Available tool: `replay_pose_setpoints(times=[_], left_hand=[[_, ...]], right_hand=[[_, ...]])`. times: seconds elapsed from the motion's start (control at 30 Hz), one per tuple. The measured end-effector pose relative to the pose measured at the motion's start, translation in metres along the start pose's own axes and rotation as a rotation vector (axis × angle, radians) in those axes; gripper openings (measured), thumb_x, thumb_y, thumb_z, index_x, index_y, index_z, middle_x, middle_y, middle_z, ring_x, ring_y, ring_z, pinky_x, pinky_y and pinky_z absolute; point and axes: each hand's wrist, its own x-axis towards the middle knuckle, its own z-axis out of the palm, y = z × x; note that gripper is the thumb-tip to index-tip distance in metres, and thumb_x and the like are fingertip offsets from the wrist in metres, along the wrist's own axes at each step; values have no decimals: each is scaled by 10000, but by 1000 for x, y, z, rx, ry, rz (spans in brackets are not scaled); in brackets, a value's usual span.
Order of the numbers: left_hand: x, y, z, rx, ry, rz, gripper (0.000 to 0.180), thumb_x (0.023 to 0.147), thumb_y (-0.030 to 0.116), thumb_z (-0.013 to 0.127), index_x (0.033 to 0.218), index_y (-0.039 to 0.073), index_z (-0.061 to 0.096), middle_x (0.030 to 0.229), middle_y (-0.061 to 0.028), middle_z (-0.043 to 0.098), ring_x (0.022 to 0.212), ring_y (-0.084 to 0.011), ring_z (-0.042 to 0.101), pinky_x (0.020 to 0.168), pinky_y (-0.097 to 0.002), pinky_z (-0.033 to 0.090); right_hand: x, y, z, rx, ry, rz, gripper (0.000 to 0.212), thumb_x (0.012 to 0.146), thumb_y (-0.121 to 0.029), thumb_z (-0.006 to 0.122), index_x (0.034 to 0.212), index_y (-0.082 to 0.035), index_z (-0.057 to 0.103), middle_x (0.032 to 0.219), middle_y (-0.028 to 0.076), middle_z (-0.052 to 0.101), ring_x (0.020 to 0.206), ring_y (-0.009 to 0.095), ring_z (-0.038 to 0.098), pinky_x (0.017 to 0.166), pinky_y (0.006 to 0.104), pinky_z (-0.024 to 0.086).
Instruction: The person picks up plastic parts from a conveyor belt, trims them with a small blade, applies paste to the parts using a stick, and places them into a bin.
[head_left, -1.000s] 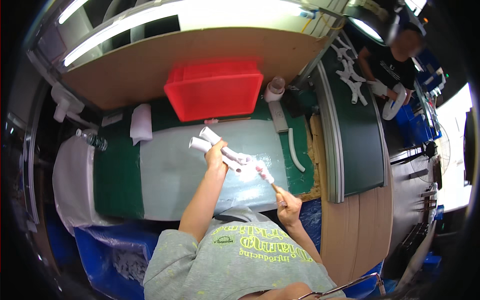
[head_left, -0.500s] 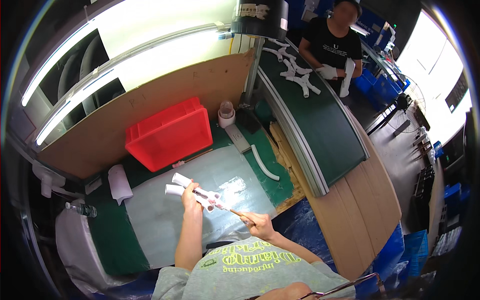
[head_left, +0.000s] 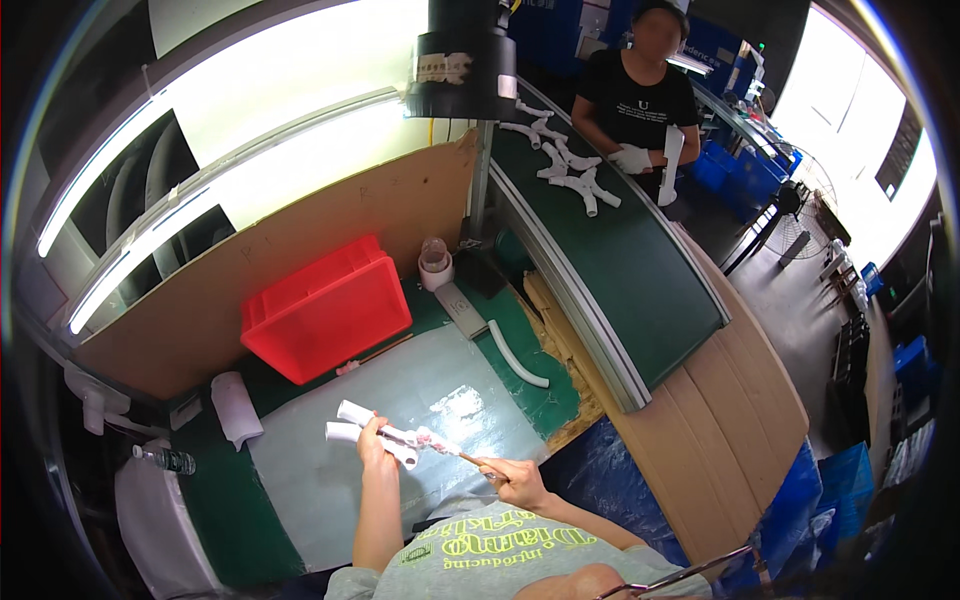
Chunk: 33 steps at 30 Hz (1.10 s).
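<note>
My left hand (head_left: 374,447) is closed round a white branched tube piece (head_left: 345,431), with two round tube ends sticking out on its far left side. My right hand (head_left: 520,484) grips the wooden handle of a thin brush-like stick (head_left: 469,459). The stick's pinkish-white head lies at the near right end of the tube piece; whether it touches or enters an opening cannot be made out. Below both hands is a pale, shiny sheet (head_left: 330,510) on the green bench.
Behind the sheet stand a red bin (head_left: 330,315), a clear cup in a white holder (head_left: 435,262) and a curved white tube (head_left: 515,360). A bottle (head_left: 165,459) lies left. A conveyor (head_left: 600,270) carries several white branched tubes; a person (head_left: 640,110) stands beyond it.
My view has shifted, so the bench sits lower in the picture. The tube piece has turned slightly in my left hand, and the stick's head remains at its near end.
</note>
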Motion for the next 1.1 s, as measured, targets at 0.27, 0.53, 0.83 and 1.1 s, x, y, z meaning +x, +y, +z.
replay_pose_setpoints(times=[0.27, 0.53, 0.83, 1.1], left_hand=[[7, -3, -22, 47, 81, -8, 320, 689, -9, 568, 1000, 64, 541, 778, -63, 496, 639, -196, 512, 593, -343, 470], [2, 4, -14, 1, 66, -9, 312, 694, -17, 571, 991, 77, 546, 759, -53, 493, 612, -195, 510, 576, -345, 466], [-3, 14, -3, -20, 53, -9, 299, 701, -17, 575, 977, 88, 531, 742, -49, 486, 603, -186, 510, 548, -342, 465], [-8, 20, 3, -57, -16, 11, 322, 694, -26, 569, 993, 83, 521, 720, -45, 479, 595, -177, 507, 535, -325, 459]], right_hand=[[-1, 3, -1, 46, -29, 49, 296, 733, -10, 635, 1027, -43, 634, 854, 104, 675, 696, 227, 663, 581, 293, 522], [6, 6, -5, 53, 11, 0, 281, 740, -16, 620, 1018, -55, 641, 861, 129, 664, 667, 242, 656, 552, 307, 508], [10, 1, -4, 23, 29, -52, 273, 736, -11, 620, 1003, -61, 648, 835, 129, 665, 652, 249, 651, 539, 307, 502], [9, -3, -5, 32, 58, -51, 236, 750, -35, 637, 984, -62, 655, 823, 128, 663, 639, 249, 644, 533, 313, 492]])
